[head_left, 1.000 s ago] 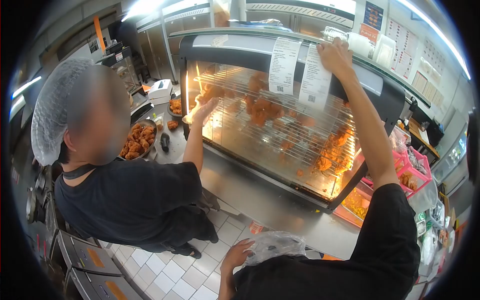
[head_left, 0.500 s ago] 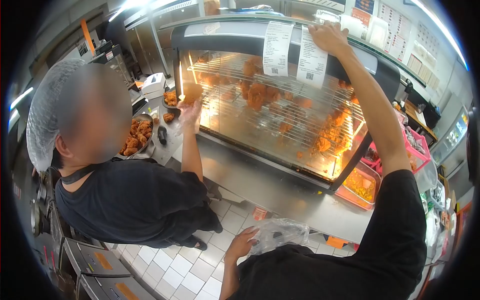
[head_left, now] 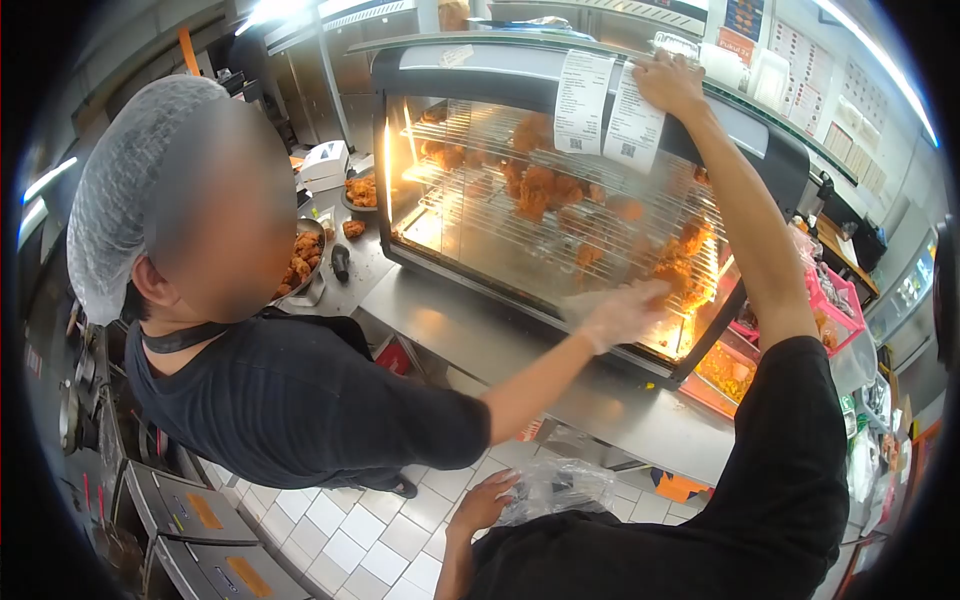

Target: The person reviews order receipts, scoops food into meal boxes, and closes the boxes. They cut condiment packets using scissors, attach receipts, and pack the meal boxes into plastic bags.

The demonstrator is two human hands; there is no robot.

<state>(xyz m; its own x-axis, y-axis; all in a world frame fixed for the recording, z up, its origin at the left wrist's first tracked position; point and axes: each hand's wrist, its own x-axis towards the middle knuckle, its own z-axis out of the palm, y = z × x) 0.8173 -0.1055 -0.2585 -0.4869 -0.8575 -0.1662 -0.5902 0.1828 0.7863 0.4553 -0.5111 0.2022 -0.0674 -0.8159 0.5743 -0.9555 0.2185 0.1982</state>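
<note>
At the front of my body, my left hand [head_left: 486, 502] is closed on a crumpled clear plastic bag [head_left: 560, 490]. My right hand [head_left: 670, 84] reaches up to the top edge of the glass display warmer [head_left: 450, 255]. Its curled fingers are at the top of a long printed receipt [head_left: 634, 122], which hangs tilted over the glass. A second receipt [head_left: 582, 100] hangs to its left. Fried chicken [head_left: 540, 190] lies on wire racks inside the warmer. A co-worker's gloved hand [head_left: 625, 315] holds a piece of chicken at the warmer's lower right.
A co-worker in a hair net [head_left: 130, 200] stands close on my left, one arm stretched across the steel counter [head_left: 430, 320]. Bowls of fried chicken [head_left: 304, 255] stand behind that person. A tray of yellow food [head_left: 725, 372] and a pink basket [head_left: 838, 305] are at the right.
The co-worker's gloved hand has swung from the warmer's left end to its lower right with the chicken. My hands stay at the receipt and the bag; the view has shifted slightly.
</note>
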